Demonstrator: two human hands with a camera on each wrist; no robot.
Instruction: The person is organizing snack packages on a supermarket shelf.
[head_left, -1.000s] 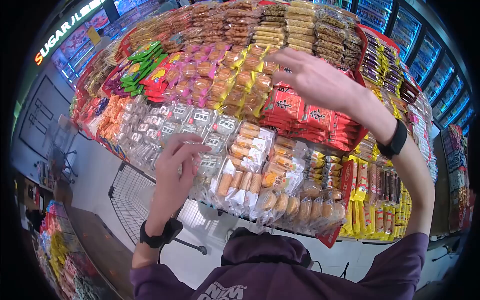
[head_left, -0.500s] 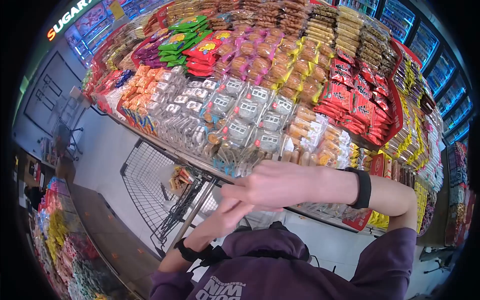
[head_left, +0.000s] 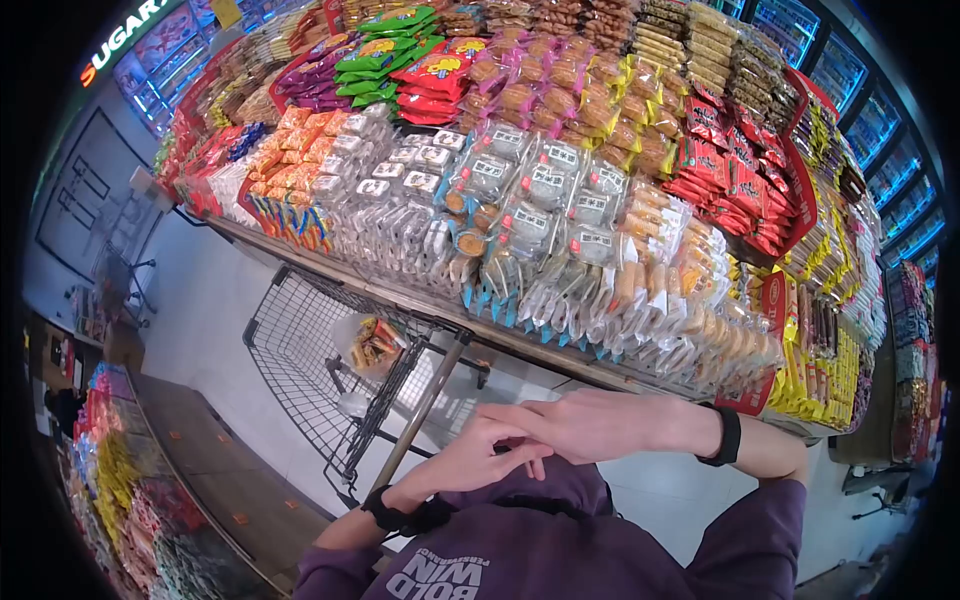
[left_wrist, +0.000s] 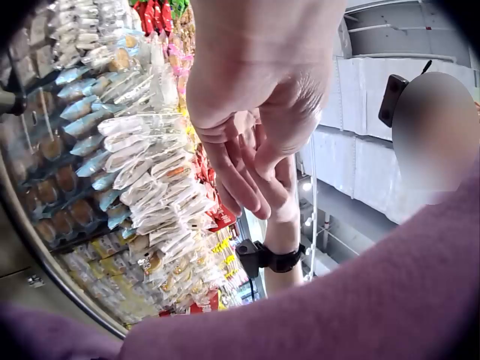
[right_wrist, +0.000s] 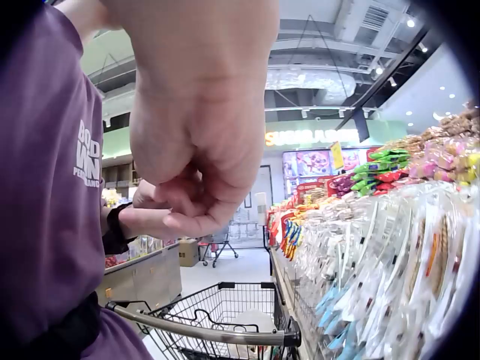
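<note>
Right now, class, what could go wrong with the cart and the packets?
The left hand and right hand are together, off the cart's handle, so the cart might roll and bump the display beside it.

The clear packets crowd the display's front edge; a bump or passing sleeve could knock some down.

Shopping cart (right_wrist: pixel 225 319) beside packaged snacks (right_wrist: pixel 382 255)

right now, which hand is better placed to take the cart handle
Left, I'd say. The left hand is closer to the cart handle, on the same side of the body. The right hand lies across it from the far side and would have further to reach.
</note>
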